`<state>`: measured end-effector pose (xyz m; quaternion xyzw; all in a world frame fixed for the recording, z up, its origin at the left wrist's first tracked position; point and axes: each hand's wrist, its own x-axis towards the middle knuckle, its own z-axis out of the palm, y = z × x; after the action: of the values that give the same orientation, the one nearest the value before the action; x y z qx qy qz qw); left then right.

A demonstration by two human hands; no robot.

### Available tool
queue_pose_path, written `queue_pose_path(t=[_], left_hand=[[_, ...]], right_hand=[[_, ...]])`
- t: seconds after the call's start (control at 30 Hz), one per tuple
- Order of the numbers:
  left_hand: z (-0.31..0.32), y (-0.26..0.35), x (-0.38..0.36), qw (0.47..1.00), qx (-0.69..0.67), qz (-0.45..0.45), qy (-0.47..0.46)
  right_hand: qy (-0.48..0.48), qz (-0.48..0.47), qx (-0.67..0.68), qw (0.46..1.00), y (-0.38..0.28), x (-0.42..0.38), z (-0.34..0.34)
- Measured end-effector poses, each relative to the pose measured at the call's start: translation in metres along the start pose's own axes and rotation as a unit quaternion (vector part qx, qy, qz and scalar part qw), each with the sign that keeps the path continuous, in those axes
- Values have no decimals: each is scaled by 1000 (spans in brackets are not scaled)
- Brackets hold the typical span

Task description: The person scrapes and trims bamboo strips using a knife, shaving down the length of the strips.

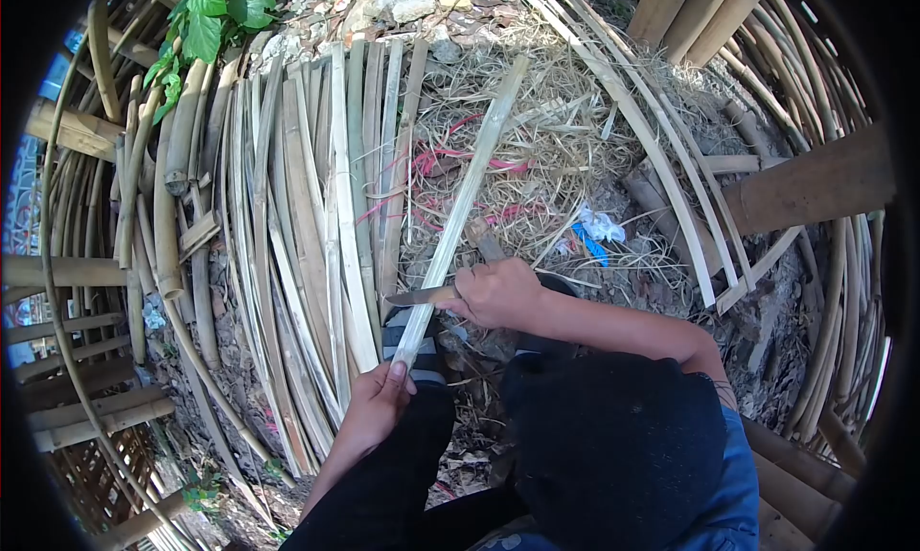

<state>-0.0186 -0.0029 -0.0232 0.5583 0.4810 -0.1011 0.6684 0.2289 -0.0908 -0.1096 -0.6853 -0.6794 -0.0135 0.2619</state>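
A long, pale split bamboo strip (467, 198) slants up and away from my lap. Its near end is gripped by my left hand (379, 398), thumb on top. My right hand (496, 292) is closed around the handle of a knife (410, 298). The knife's blade points left and lies across the strip, a little beyond my left hand. Most of the handle is hidden inside my fingers. Beneath the strip, a striped shoe or sandal (416, 345) shows at my foot.
Many split bamboo strips (340, 196) lie side by side on the left. Shavings (565, 168) and pink string (431, 158) cover the ground ahead. Longer strips (652, 139) lie at right, near thick bamboo poles (815, 182). A blue and white scrap (594, 233) lies beyond my right hand.
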Motion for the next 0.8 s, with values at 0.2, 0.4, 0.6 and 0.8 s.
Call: queue_pose_path(t=[0.2, 0.4, 0.6, 0.8], left_hand=[[-2, 4, -3, 1000, 12, 0, 9], [-4, -2, -6, 999, 24, -25, -19], [-3, -1, -4, 1000, 0, 1, -14], [-2, 2, -8, 999, 26, -11, -19]], right_hand=[[23, -17, -48, 998, 11, 5, 4], [-20, 216, -130, 967, 88, 13, -11], [-9, 119, -40, 992, 32, 13, -12], [13, 259, -141, 955, 133, 11, -20]])
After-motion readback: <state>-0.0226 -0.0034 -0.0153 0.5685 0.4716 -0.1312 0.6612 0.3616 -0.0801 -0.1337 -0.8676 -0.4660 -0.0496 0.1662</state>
